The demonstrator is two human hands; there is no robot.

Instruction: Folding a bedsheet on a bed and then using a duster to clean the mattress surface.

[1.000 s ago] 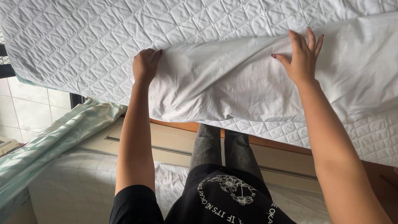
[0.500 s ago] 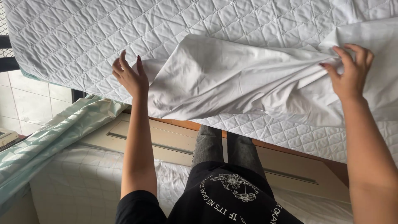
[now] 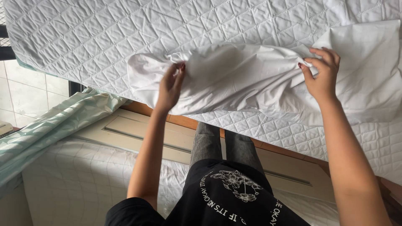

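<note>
1. White pillowcase (image 3: 251, 83): thin smooth woven cloth, heavily creased, bunched into a long soft roll. It lies across the near edge of the mattress, running from its bunched end left of the middle toward the right edge.
2. Left hand (image 3: 169, 88): fingers curled, thumb and fingertips pinching a fold at the left end of the pillowcase. Grip clenched on cloth; dark red nail polish visible.
3. Right hand (image 3: 321, 77): fingers bent and gathered, pinching a gathered ridge of the same pillowcase toward the right part of the mattress. Creases radiate from this pinch.
4. Mattress cover (image 3: 104, 37): white padded fabric, stitched in a diamond quilt pattern, matte and slightly puffy. It wraps over the near edge and hangs down a little below the pillowcase.
5. Bed frame (image 3: 184, 122): brown wooden rail, showing as a narrow strip under the near edge of the mattress.
6. Pale green sheet (image 3: 54, 125): smooth, slightly shiny cloth, lying in long folds beside the near left corner of the mattress, well apart from both hands.
7. Lower white padding (image 3: 83, 171): faint square grid pattern, lying below the frame at lower left.
8. Black shirt (image 3: 234, 201): soft knit, white flower print with curved lettering around it, at the bottom centre.
9. Grey trousers (image 3: 222, 146): legs against the bed frame.
</note>
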